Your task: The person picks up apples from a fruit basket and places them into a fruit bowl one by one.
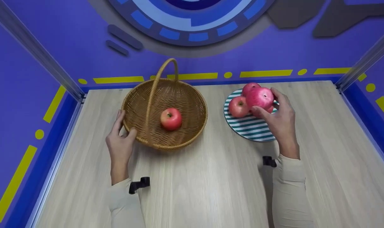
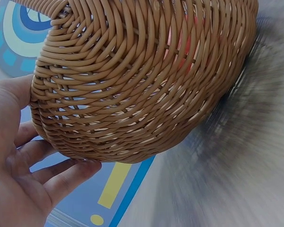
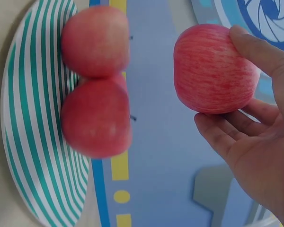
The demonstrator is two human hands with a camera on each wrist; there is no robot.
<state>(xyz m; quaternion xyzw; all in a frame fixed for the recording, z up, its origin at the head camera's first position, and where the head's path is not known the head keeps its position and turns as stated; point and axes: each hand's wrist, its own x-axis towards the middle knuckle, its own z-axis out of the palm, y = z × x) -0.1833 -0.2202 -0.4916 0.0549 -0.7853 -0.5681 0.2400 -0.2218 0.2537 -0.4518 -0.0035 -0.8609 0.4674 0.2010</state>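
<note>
My left hand (image 1: 119,144) holds the near-left rim of a round wicker basket (image 1: 193,107), its thumb at the rim and its fingers spread along the outer wall. Inside the basket lies one red apple (image 1: 171,119), also glimpsed through the weave in the left wrist view. In my right hand (image 1: 283,122) a pinkish-red apple (image 3: 215,69) is gripped between thumb and fingers. The right wrist view shows it raised clear of a plate (image 1: 253,130) with green and white stripes. On that plate sit other red apples (image 1: 238,107), partly hidden by the held one.
The basket's arched handle (image 1: 155,85) stands upright across its opening. Basket and plate are near the back of a light wooden table (image 1: 207,177). A blue printed wall (image 1: 204,63) closes off the back, and further panels rise at both sides.
</note>
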